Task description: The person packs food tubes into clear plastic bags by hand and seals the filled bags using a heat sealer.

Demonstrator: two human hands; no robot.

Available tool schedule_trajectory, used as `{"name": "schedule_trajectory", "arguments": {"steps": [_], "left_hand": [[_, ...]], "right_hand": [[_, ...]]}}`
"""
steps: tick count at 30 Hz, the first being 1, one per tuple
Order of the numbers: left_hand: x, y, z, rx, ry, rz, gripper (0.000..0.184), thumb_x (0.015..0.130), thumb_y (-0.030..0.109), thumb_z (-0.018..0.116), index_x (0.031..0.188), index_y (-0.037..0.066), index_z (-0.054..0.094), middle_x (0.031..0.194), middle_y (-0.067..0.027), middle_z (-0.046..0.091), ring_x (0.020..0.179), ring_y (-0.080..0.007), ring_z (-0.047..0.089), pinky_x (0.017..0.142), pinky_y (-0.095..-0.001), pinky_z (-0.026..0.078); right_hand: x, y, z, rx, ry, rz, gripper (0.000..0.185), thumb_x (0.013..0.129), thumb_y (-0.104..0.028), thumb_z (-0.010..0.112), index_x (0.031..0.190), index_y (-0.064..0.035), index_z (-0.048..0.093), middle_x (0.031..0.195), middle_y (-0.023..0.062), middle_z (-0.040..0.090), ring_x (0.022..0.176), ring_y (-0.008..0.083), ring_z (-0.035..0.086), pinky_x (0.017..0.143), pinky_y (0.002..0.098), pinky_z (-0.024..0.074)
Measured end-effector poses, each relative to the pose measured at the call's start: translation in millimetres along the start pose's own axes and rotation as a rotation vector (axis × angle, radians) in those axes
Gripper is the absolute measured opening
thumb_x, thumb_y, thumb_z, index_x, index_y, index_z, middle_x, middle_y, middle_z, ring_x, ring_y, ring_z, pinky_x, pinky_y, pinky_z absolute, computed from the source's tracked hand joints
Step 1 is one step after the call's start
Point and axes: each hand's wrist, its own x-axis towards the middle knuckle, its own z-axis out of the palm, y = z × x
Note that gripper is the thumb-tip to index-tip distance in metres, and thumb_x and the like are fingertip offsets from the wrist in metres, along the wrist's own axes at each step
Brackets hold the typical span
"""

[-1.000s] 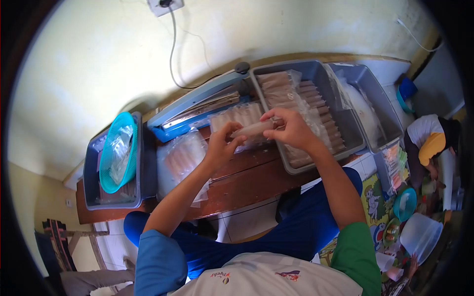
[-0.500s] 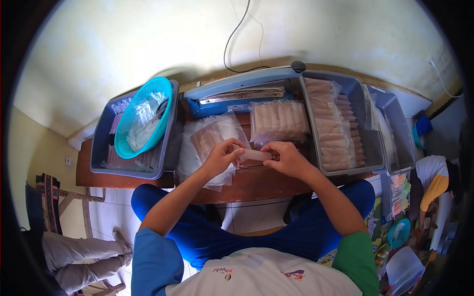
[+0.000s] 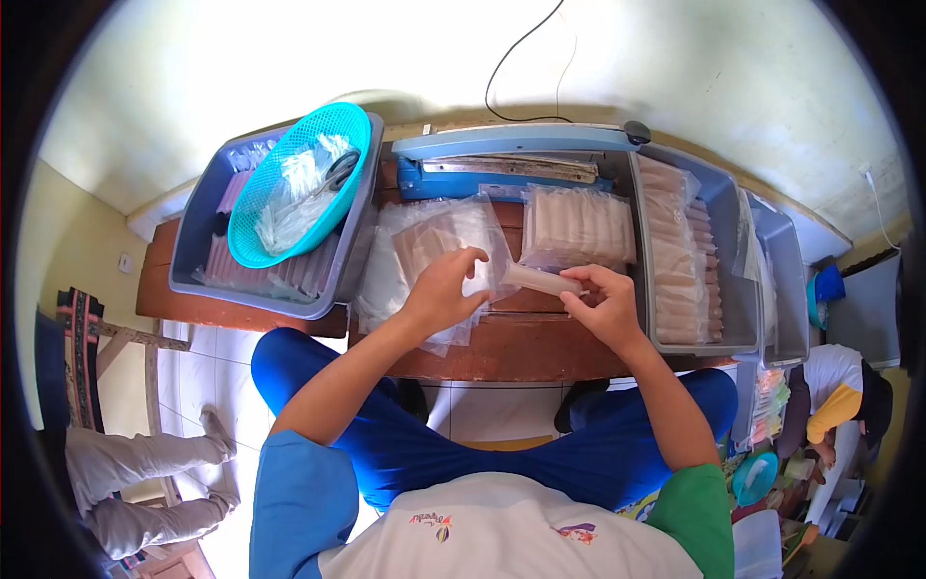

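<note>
One pale, slender wrapped tube [image 3: 542, 280], held slantwise over the brown worktop [image 3: 540, 359], its left end close to the loose clear bags [image 3: 381, 256], a pack of similar tubes [image 3: 579, 227] just beyond. Right hand [image 3: 612, 311]: grip closed on the tube's right end, thumb below, fingers above. Left hand [image 3: 444, 297]: grip open, thumb and forefinger parted near the bags, nothing seen between them. Handling, as judged: light; body yielding rather than rigid, filling uncertain; wrapping thin, smooth, probably slippery; liable to dent or bend under a hard pinch. Recommended hold: light fingertip pressure near each end, middle left unsqueezed, wrapping unstretched.
</note>
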Motion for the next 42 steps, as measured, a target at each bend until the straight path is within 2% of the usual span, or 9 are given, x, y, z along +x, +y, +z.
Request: {"name": "schedule_trajectory", "arguments": {"steps": [3, 7, 15, 19, 26, 29, 34, 39, 42], "left_hand": [[-9.4, -4.7, 13.2, 0.197, 0.067, 0.086, 0.048, 0.074, 0.017, 0.077, 0.112, 0.002, 0.052, 0.099, -0.0126, 0.058, 0.095, -0.031, 0.057, 0.083, -0.0404, 0.045], [-12.9, -6.0, 25.2, 0.311, 0.056, 0.037, 0.041, 0.075, 0.014, 0.073, 0.109, 0.003, 0.052, 0.098, -0.0141, 0.057, 0.096, -0.033, 0.056, 0.084, -0.0423, 0.044], [-9.4, -13.6, 26.1, 0.33, 0.18, 0.062, 0.009, 0.082, 0.009, 0.062, 0.089, 0.007, 0.056, 0.08, -0.0107, 0.057, 0.075, -0.0317, 0.06, 0.068, -0.0438, 0.045], [-10.2, -14.4, 25.2, 0.354, 0.188, 0.068, 0.008, 0.084, 0.011, 0.061, 0.088, 0.007, 0.056, 0.08, -0.0106, 0.057, 0.073, -0.0315, 0.06, 0.067, -0.0435, 0.045], [-8.3, -15.4, 25.8, 0.375, 0.223, 0.109, 0.007, 0.085, 0.012, 0.061, 0.086, 0.007, 0.057, 0.078, -0.0101, 0.058, 0.072, -0.03, 0.06, 0.066, -0.0423, 0.045], [-7.6, -14.7, 24.0, 0.38, 0.229, 0.12, 0.007, 0.084, 0.012, 0.061, 0.085, 0.007, 0.057, 0.076, -0.0098, 0.058, 0.071, -0.0296, 0.06, 0.066, -0.0416, 0.045], [-7.3, -13.9, 23.3, 0.384, 0.233, 0.135, 0.007, 0.084, 0.012, 0.061, 0.084, 0.007, 0.058, 0.076, -0.0093, 0.058, 0.071, -0.0294, 0.06, 0.066, -0.0408, 0.045], [-7.8, -16.7, 25.2, 0.436, 0.253, 0.156, 0.008, 0.078, 0.012, 0.062, 0.08, 0.008, 0.056, 0.076, -0.0084, 0.059, 0.071, -0.0258, 0.062, 0.067, -0.0377, 0.047], [-7.4, -18.9, 24.4, 0.38, 0.272, 0.154, 0.008, 0.084, 0.013, 0.061, 0.08, 0.007, 0.056, 0.075, -0.0086, 0.057, 0.068, -0.0293, 0.059, 0.065, -0.0405, 0.045]], "right_hand": [[-1.9, 0.9, -0.8, 0.011, -0.039, 0.019, 0.021, 0.078, -0.003, 0.072, 0.098, 0.0002, 0.067, 0.086, 0.0063, 0.069, 0.075, 0.0086, 0.066, 0.063, 0.0227, 0.0555], [-4.6, -3.3, 1.0, -0.049, -0.106, -0.021, 0.018, 0.077, -0.003, 0.072, 0.093, 0.0001, 0.066, 0.085, 0.0059, 0.069, 0.073, 0.0087, 0.065, 0.063, 0.023, 0.0559], [-25.1, 15.1, 30.7, -0.126, -0.198, -0.196, 0.016, 0.077, -0.003, 0.074, 0.091, -0.0013, 0.065, 0.094, 0.0086, 0.066, 0.086, 0.0159, 0.067, 0.071, 0.0289, 0.0601], [-36.6, 17.3, 47.1, -0.074, -0.189, -0.139, 0.02, 0.077, 0.001, 0.074, 0.094, 0.0008, 0.065, 0.107, 0.0106, 0.063, 0.094, 0.019, 0.067, 0.077, 0.03, 0.0614], [-44.8, 21.8, 69.2, -0.013, -0.123, -0.181, 0.021, 0.077, 0.005, 0.071, 0.097, 0.0008, 0.065, 0.112, 0.013, 0.061, 0.099, 0.0222, 0.066, 0.08, 0.0311, 0.0615], [-46.7, 22.9, 84.2, -0.072, -0.052, -0.238, 0.022, 0.077, 0.006, 0.07, 0.098, 0.0006, 0.064, 0.11, 0.0136, 0.059, 0.098, 0.0231, 0.065, 0.079, 0.0311, 0.0613], [-42.8, 38.7, 112.2, -0.237, 0.1, -0.444, 0.024, 0.078, 0.005, 0.07, 0.099, -0.0022, 0.063, 0.104, 0.0144, 0.056, 0.087, 0.0238, 0.066, 0.064, 0.0317, 0.0567], [-30.0, 49.7, 136.0, -0.322, 0.199, -0.483, 0.025, 0.077, 0.005, 0.071, 0.099, -0.0026, 0.062, 0.103, 0.0145, 0.056, 0.075, 0.0241, 0.065, 0.06, 0.0318, 0.0544], [-22.9, 54.3, 149.6, -0.317, 0.262, -0.44, 0.024, 0.077, 0.005, 0.071, 0.098, -0.0022, 0.062, 0.103, 0.0152, 0.056, 0.074, 0.0256, 0.064, 0.062, 0.033, 0.0541]]}}
